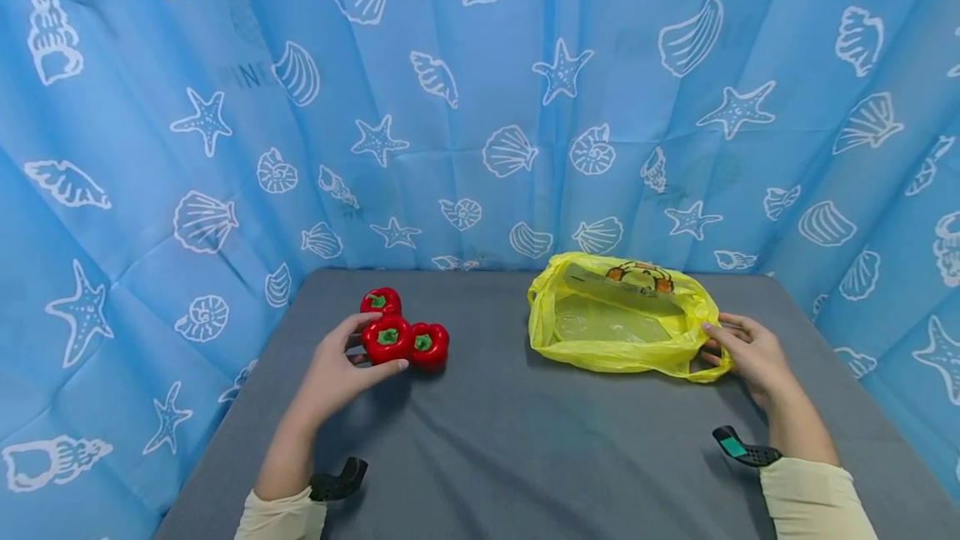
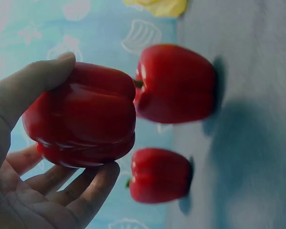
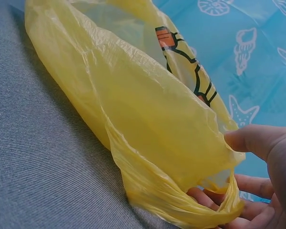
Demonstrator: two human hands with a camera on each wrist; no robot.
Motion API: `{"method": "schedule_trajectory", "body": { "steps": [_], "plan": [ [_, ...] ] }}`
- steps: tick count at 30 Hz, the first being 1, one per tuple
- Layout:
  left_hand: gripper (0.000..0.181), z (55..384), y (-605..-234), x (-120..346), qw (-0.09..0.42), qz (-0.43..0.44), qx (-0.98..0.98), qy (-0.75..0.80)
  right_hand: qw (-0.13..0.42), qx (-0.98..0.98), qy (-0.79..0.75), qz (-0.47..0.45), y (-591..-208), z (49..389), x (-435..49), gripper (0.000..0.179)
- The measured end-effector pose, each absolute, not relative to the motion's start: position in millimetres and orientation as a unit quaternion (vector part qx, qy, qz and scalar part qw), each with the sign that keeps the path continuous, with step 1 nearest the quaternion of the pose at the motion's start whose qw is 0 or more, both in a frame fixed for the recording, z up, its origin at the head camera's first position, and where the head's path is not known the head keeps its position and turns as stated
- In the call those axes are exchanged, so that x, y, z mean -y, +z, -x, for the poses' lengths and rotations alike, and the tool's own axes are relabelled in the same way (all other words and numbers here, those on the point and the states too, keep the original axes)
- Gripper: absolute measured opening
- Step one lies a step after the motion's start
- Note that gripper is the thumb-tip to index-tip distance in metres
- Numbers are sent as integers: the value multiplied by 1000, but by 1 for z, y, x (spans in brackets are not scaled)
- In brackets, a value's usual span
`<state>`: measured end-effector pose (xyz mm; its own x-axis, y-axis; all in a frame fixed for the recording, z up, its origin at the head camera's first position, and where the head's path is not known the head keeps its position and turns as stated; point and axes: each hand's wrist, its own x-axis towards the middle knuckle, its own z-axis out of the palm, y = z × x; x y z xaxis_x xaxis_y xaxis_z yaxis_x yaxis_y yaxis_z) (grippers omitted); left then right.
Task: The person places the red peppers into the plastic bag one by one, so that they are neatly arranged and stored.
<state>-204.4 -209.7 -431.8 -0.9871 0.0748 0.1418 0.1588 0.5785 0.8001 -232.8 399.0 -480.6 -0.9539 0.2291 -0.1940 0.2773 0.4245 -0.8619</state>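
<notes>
My left hand (image 1: pixel 337 373) grips a red bell pepper (image 2: pixel 86 114) between thumb and fingers, raised off the table in the left wrist view. Two more red bell peppers stand on the table beyond it: one pepper (image 1: pixel 433 348) to the right, another pepper (image 1: pixel 380 299) farther back. On the right lies a yellow plastic bag (image 1: pixel 615 357) with its mouth spread wide and facing up. At the bag's right end my right hand (image 1: pixel 761 361) holds it, the thumb at the rim and the fingers by the handle loop (image 3: pixel 231 200).
A grey cloth covers the table (image 1: pixel 495 432). Behind and along both sides hangs a blue curtain (image 1: pixel 480 107) with white shells and starfish, reaching the table's back edge. Each wrist wears a dark strap, the left strap (image 1: pixel 339 480) and the right strap (image 1: pixel 746 448).
</notes>
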Motion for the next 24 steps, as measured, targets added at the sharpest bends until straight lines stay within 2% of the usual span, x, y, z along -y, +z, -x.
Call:
{"method": "schedule_trajectory", "body": {
  "steps": [16,24],
  "plan": [
    [79,226,-424,131,17,121,857,-501,31,-830,-539,-138,-481,235,-402,94],
    [74,239,-419,81,-22,182,832,-524,32,-829,-539,-145,-479,234,-405,93]
  ]
}}
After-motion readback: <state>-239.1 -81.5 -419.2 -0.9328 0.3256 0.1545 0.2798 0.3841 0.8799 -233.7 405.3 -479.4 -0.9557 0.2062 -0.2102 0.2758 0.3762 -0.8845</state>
